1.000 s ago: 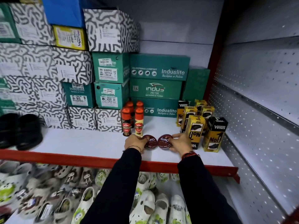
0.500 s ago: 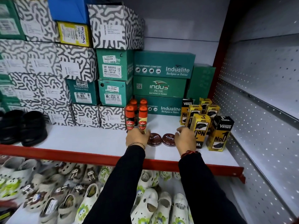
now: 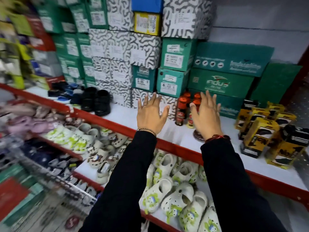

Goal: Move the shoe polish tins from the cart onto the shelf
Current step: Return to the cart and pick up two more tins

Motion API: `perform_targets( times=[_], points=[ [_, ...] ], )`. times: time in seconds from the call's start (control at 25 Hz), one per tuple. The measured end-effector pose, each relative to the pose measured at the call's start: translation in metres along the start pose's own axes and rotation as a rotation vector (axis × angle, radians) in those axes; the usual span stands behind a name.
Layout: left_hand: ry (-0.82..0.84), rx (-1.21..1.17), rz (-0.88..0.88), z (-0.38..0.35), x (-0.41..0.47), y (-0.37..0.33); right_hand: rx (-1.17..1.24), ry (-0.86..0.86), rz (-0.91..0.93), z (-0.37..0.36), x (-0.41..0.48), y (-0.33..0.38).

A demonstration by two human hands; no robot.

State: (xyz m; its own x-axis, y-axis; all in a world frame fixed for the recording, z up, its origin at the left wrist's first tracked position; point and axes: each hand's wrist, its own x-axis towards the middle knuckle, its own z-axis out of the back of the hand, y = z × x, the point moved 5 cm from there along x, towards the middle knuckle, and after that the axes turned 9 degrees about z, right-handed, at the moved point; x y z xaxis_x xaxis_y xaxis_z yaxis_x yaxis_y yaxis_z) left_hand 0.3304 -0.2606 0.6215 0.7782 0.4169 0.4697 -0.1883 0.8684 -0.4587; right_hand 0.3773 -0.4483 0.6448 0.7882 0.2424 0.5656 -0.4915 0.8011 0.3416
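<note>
My left hand (image 3: 150,115) and my right hand (image 3: 206,116) hover above the white shelf with a red front edge (image 3: 175,146). Both hands hold nothing and have their fingers spread. A dark red shoe polish tin (image 3: 198,136) lies flat on the shelf, mostly hidden under my right wrist. I cannot see the second tin. At the bottom left, blurred, a round dark red tin (image 3: 71,221) lies in what looks like a wire cart (image 3: 55,180).
Red-capped polish bottles (image 3: 181,111) stand just behind my hands. Yellow and black polish boxes (image 3: 260,133) crowd the shelf's right end. Black shoes (image 3: 97,101) sit at left, with stacked shoeboxes (image 3: 127,51) behind. White clogs (image 3: 175,190) fill the lower shelf.
Both hands have let go of the two tins and lifted off the shelf with fingers spread. The view has swung left and down, showing the cart.
</note>
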Motion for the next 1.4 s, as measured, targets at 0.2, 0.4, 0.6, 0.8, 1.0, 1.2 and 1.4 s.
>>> perform_targets(
  times=[0.2,0.4,0.6,0.8,1.0,1.2,1.4],
  points=[
    [-0.108,0.217,0.148,0.051,-0.023,0.095,0.086,0.033,0.299,-0.055,-0.004,0.099],
    [-0.133,0.293,0.384,0.101,-0.065,0.202,0.190,0.199,0.465,-0.130,-0.030,0.204],
    [-0.114,0.328,0.610,0.134,-0.123,0.309,0.322,0.375,0.560,-0.203,-0.075,0.279],
    [-0.070,0.257,0.888,0.127,-0.207,0.427,0.440,0.836,0.616,-0.319,-0.164,0.344],
    [-0.011,-0.029,1.292,0.065,-0.290,0.522,0.458,1.275,0.241,-0.439,-0.281,0.337],
    [0.109,-0.270,1.686,-0.038,-0.358,0.586,0.302,1.307,0.072,-0.532,-0.347,0.307],
    [0.255,-0.245,1.876,-0.132,-0.404,0.635,0.230,1.279,-0.045,-0.625,-0.383,0.280]
  ],
)
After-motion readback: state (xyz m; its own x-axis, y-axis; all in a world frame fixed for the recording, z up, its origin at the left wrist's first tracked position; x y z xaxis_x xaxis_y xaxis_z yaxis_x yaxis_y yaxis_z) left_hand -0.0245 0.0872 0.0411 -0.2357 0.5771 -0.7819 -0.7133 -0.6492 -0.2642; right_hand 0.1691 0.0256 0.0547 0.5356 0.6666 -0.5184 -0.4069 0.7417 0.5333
